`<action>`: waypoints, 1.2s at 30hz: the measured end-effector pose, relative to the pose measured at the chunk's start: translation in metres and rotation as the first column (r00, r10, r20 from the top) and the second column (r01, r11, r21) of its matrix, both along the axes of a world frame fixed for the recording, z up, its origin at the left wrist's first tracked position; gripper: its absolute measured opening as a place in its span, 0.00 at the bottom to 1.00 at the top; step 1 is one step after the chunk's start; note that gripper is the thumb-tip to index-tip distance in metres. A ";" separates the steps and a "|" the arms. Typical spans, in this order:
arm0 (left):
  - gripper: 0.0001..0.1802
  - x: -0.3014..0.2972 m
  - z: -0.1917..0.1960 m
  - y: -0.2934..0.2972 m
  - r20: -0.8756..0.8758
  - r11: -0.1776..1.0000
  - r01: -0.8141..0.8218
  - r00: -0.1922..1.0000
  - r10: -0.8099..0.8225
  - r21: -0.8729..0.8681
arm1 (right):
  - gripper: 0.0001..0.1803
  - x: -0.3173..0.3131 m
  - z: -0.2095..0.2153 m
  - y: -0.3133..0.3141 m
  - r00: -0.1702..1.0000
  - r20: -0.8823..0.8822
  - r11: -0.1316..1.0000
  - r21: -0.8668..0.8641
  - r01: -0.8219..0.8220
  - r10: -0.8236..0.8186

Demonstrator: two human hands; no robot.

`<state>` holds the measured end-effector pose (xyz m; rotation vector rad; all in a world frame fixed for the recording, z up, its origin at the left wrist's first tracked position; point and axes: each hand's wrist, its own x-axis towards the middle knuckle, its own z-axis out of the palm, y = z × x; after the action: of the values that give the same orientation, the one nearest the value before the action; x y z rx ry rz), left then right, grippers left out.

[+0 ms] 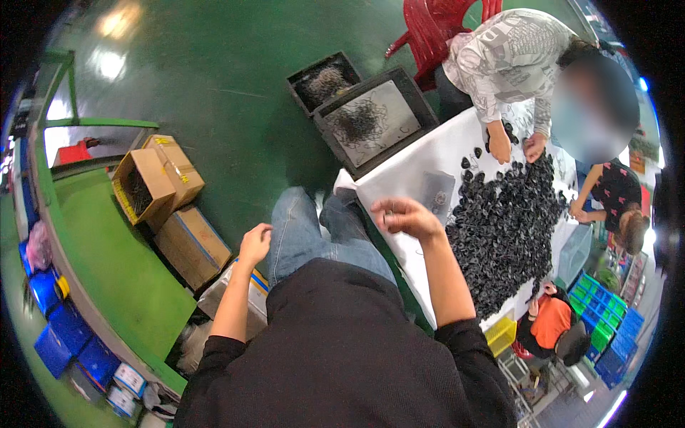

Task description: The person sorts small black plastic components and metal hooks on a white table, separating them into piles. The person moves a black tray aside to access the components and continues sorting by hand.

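Observation:
My left hand [255, 245] hangs in the air beside my left thigh, apart from the boxes. Its fingers curl inward, and whatever they hold, if anything, is hidden. Over the near edge of the white-covered table [412, 251] is my right hand [408, 217], fingers bent with a gap between thumb and forefinger. Nothing shows in that gap; a small ring-like band sits on one finger. A flat grey translucent bag [437, 194] lies just right of this hand. Beyond it spreads a large heap of small black parts [503, 228].
Dark trays [421, 100] with thin black pieces adjoin the table's far left corner. Cardboard boxes [189, 246] stand at left by a green-framed bench [107, 235]. A co-worker [510, 64] handles black parts across the table; other people [553, 321] sit further right. A red chair [435, 28] stands behind.

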<state>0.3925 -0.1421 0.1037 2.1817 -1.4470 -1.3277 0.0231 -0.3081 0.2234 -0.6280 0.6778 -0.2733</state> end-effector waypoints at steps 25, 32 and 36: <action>0.12 0.160 0.030 -0.447 0.158 0.572 0.813 0.554 -0.817 0.111 | 0.07 0.116 -0.079 -0.122 0.855 -0.214 0.824 0.238 0.515 -0.472; 0.12 0.121 -0.006 -0.417 -0.036 0.514 0.848 0.522 -0.852 0.133 | 0.10 0.104 -0.103 -0.121 0.705 -0.310 0.713 0.111 0.693 -0.637; 0.14 0.081 -0.042 -0.409 -0.121 0.539 0.839 0.545 -0.830 0.076 | 0.11 0.107 -0.117 -0.127 0.638 -0.299 0.639 0.106 0.762 -0.710</action>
<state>0.4733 -0.5509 0.0620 1.4145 -2.6166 -1.7446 0.1303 -0.4349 0.1066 -0.1179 1.1711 -0.8994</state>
